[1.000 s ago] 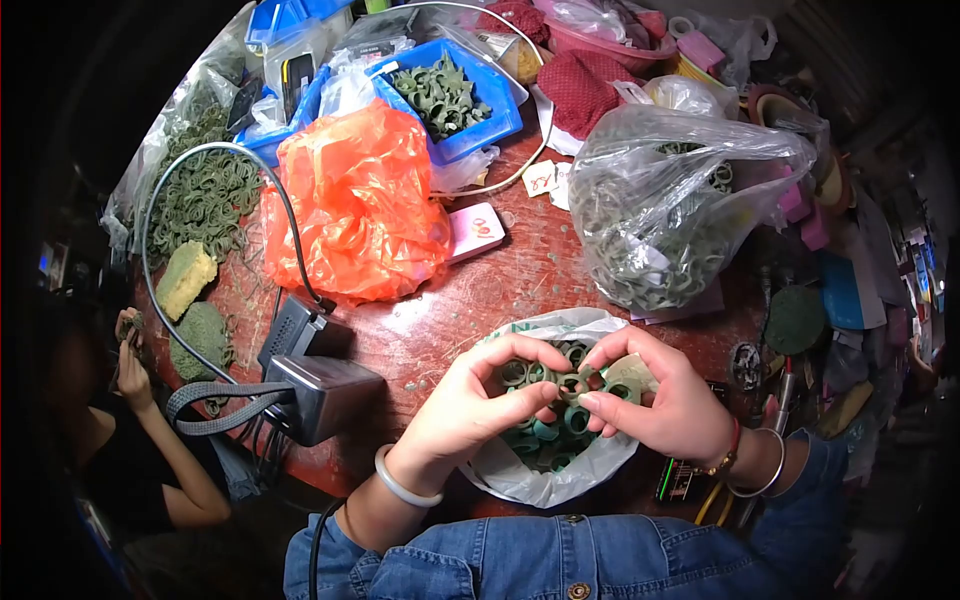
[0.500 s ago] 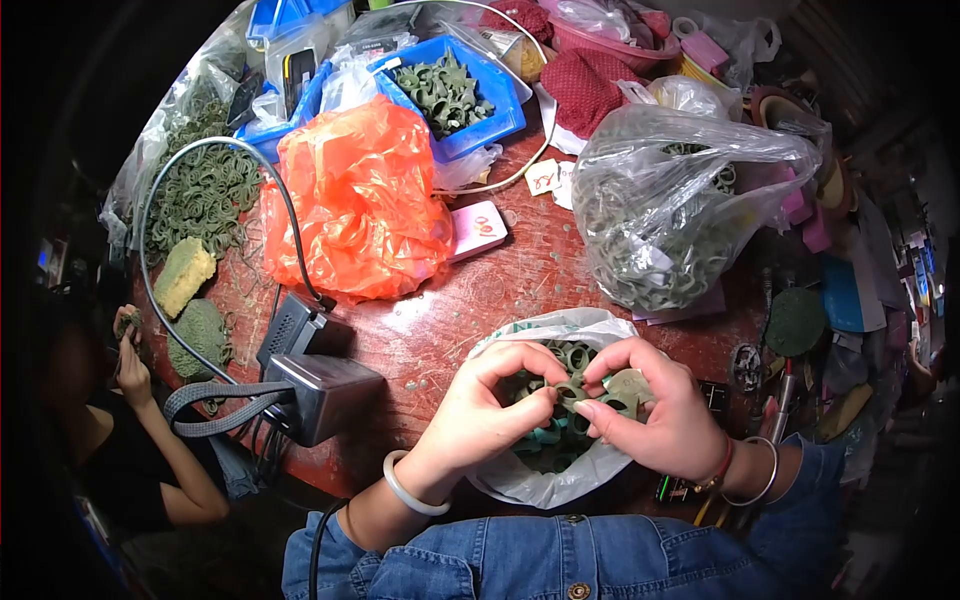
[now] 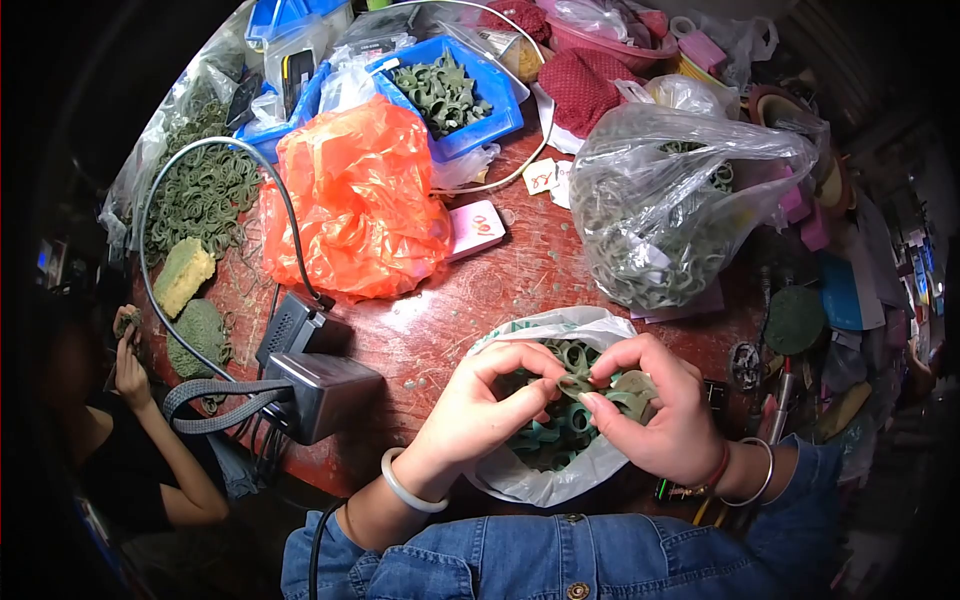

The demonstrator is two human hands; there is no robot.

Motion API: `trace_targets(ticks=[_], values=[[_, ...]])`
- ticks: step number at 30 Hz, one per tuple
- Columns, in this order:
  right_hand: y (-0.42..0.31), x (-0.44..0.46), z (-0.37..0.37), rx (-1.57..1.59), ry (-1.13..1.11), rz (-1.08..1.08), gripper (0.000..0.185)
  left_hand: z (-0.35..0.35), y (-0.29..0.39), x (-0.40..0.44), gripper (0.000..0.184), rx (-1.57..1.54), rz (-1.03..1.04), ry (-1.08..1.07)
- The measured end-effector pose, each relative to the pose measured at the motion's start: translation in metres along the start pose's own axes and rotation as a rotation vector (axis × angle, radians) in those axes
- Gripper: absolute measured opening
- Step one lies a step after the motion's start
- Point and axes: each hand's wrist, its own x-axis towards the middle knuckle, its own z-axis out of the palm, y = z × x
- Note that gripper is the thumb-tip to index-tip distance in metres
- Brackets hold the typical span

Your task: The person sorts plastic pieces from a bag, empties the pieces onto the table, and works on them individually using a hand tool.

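Note:
A white plastic bag (image 3: 545,488) stands open in front of me with many green rings (image 3: 552,438) in it. Over its mouth, my left hand (image 3: 495,398) pinches a small green ring (image 3: 575,383) between thumb and forefinger. My right hand (image 3: 665,408) is curled opposite, its thumb and forefinger close to that ring. Within the right hand's grip are further green ring pieces (image 3: 632,392), including a wide, flat-topped one. The remaining fingers of both hands are partly hidden.
An orange plastic bag (image 3: 360,200) and a clear bag of green rings (image 3: 660,230) lie farther back. Behind is a blue bin (image 3: 505,120) of green pieces. A black box with a strap (image 3: 325,395) and cables stand left. Another person's hand (image 3: 130,365) shows far left.
The small ring between my fingertips has turned and shifted slightly. My right thumb and forefinger have opened a little and moved slightly away from the left fingertips.

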Motion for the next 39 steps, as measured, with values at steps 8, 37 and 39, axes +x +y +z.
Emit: trace_targets(ticks=[8,37,39], values=[[0.001,-0.001,0.002,-0.014,0.021,-0.024,0.025,0.001,0.004,-0.001,0.009,0.036,-0.044,-0.004],[0.000,-0.002,-0.003,-0.034,0.026,0.016,0.027,-0.006,0.015,0.002,0.033,-0.405,-0.234,-0.015],[-0.001,-0.002,-0.008,-0.054,-0.035,-0.001,0.026,-0.007,0.010,0.004,0.037,-0.593,-0.188,-0.032]])
